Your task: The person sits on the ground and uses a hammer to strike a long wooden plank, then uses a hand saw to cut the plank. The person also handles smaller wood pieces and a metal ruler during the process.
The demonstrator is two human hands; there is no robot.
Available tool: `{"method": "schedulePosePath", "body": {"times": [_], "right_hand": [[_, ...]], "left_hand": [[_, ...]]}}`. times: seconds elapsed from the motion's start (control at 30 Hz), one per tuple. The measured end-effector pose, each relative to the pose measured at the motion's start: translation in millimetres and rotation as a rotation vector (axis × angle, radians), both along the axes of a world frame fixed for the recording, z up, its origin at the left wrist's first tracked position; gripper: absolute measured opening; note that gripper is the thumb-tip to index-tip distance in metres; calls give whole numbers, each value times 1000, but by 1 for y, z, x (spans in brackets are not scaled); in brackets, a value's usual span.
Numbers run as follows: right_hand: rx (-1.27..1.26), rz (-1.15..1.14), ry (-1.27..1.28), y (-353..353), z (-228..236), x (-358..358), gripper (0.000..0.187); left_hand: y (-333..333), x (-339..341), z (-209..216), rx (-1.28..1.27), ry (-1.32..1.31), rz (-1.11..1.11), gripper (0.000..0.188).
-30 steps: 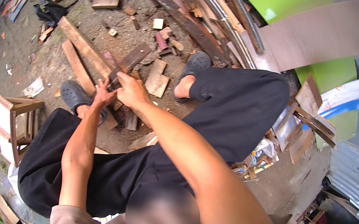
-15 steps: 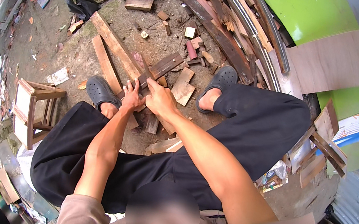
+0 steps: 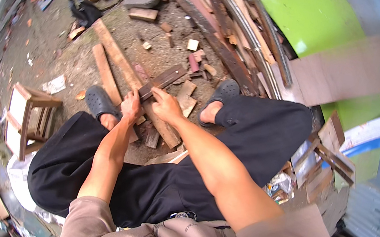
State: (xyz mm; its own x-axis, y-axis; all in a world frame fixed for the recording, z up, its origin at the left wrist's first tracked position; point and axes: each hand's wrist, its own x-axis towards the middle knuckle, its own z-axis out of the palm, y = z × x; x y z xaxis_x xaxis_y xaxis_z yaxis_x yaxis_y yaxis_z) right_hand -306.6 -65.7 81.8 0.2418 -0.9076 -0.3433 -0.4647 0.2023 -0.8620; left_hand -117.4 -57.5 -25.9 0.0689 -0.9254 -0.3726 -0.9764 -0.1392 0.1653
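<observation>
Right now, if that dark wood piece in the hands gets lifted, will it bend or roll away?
Probably not. The dark wood piece looks flat and board-like, so it likely stays stiff and won't roll. Its rough surface suggests the left hand and right hand won't slip, though splinters seem possible.

Dark flat wood piece (image 3: 162, 81), tilted, resting on plank (image 3: 123, 63)

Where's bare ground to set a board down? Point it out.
Bare dirt lies left of the two long planks, between them and the small wooden stool, with only a paper scrap there. It is crowded around both hands, left hand and right hand, and toward the stacked boards.
</observation>
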Motion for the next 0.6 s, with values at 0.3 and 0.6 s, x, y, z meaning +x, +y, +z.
{"method": "schedulePosePath", "body": {"times": [0.3,0.6], "right_hand": [[152,-32,38,44,103,-9,59],[108,-8,61,13,33,29,59]], "left_hand": [[0,14,-10,68,13,32,81],[-1,19,-9,64,-32,-61,86]]}}
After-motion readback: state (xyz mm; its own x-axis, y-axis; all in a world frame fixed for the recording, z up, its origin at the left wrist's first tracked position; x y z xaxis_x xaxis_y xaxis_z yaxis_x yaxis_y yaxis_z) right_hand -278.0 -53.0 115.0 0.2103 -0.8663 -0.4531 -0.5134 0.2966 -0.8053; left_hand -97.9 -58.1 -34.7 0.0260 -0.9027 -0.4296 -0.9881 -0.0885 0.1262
